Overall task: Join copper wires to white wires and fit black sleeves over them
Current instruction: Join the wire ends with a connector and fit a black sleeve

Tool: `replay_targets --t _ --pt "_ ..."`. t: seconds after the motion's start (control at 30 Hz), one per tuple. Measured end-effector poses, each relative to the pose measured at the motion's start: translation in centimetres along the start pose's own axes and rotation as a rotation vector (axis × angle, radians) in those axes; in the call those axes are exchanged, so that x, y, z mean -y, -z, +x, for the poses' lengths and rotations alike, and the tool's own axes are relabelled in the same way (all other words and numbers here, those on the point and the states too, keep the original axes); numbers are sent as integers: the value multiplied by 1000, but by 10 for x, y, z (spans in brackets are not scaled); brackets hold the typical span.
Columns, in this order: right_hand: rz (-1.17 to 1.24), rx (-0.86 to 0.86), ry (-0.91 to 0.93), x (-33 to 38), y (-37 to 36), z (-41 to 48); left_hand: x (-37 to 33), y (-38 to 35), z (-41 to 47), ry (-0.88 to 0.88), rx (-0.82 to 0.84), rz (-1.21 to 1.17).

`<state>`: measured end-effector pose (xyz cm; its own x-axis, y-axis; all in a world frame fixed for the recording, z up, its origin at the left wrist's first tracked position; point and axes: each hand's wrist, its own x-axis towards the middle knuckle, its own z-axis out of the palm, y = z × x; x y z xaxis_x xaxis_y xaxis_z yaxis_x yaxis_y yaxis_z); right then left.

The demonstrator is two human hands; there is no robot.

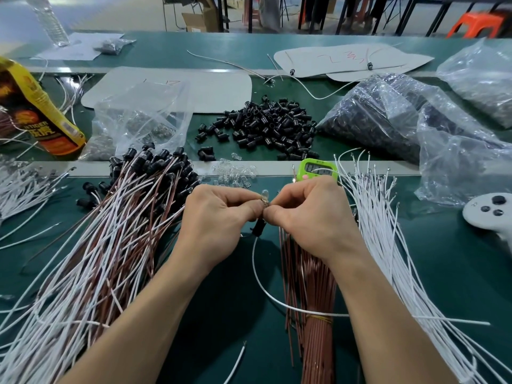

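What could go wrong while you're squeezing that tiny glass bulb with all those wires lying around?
1. The clear bulb, pinched between the left hand and right hand, might crack or slip.
2. The white wire hanging below could snag the copper wire bundle.

Crinkled glossy plastic bags [401, 115]

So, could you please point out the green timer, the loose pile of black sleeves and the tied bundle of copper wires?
green timer [318, 169]: head view, on its display face.
loose pile of black sleeves [266, 126]: head view, middle of the heap.
tied bundle of copper wires [318, 336]: head view, just below the yellow tie.
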<state>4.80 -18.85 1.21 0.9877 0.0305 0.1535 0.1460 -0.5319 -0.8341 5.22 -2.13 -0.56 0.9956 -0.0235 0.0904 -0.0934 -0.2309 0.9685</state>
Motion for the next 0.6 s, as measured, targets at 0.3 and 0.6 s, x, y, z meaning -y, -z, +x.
replay_targets --t 0.3,0.6 --pt "34 167 -75 -6 7 2 -7 7 3 -45 156 114" --pt "161 54 -110 -13 5 5 -6 8 3 -98 177 138"
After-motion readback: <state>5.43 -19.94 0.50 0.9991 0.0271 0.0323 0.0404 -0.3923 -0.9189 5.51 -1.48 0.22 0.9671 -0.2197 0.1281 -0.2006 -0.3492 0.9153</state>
